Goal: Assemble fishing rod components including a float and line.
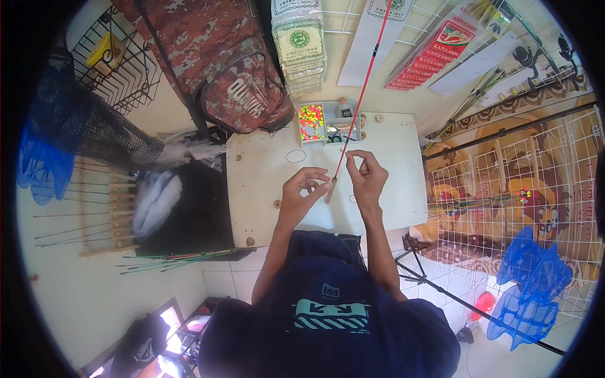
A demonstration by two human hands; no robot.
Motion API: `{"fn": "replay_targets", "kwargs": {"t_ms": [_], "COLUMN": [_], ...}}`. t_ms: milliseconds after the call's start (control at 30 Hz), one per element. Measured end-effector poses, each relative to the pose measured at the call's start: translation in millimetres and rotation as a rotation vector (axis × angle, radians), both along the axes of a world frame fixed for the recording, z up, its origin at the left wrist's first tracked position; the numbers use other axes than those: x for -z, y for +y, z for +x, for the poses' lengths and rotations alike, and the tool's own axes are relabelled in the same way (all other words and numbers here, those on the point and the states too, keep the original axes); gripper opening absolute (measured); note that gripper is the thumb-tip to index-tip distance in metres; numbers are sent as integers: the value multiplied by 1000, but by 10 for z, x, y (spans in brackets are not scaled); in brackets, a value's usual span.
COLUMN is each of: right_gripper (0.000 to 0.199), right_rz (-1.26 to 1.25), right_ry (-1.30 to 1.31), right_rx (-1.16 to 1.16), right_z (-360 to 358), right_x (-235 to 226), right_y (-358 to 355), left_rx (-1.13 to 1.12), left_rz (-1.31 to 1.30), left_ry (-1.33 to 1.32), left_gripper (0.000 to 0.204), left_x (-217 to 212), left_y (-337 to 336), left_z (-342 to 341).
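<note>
A thin red fishing rod (pixel 367 75) slants from the far edge of the view down to its short wooden-coloured handle (pixel 329 192), over the white table. My left hand (pixel 304 192) is closed beside the lower end of the rod, thumb and fingertips pinched at the top of the handle. Just right of the rod, my right hand (pixel 367 175) holds thumb and forefinger together in a pinch. Whatever lies between those fingertips is too fine to see. A small loop of thin line or cord (pixel 295 156) lies on the table beyond my left hand.
Behind my hands, a compartment box (pixel 312 141) holds bright beads and small items on the white table (pixel 403 145). A camouflage bag (pixel 239 91) stands at the far left. Packets (pixel 428 57) hang on the wall; blue nets (pixel 535 271) hang at the right by a tripod (pixel 413 268).
</note>
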State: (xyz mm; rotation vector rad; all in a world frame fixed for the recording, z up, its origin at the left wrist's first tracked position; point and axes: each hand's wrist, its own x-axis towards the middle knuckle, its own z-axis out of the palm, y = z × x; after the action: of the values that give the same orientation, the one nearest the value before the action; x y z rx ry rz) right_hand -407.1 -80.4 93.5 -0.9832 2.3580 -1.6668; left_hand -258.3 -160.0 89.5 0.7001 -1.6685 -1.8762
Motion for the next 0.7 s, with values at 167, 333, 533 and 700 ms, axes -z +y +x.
{"fn": "replay_targets", "kwargs": {"t_ms": [167, 333, 533, 700], "right_gripper": [11, 12, 11, 11], "right_rz": [-40, -52, -88, -113], "right_ry": [19, 6, 21, 11], "right_rx": [-2, 10, 21, 32], "right_z": [24, 11, -6, -15], "right_x": [5, 72, 96, 113], "right_y": [-13, -36, -59, -98], "left_rx": [20, 31, 32, 36], "left_rz": [-1, 9, -9, -27], "left_ry": [-15, -47, -48, -78], "left_gripper": [29, 29, 30, 27], "left_x": [20, 11, 60, 47], "left_y": [-17, -28, -44, -85], "left_z": [-11, -2, -13, -55]}}
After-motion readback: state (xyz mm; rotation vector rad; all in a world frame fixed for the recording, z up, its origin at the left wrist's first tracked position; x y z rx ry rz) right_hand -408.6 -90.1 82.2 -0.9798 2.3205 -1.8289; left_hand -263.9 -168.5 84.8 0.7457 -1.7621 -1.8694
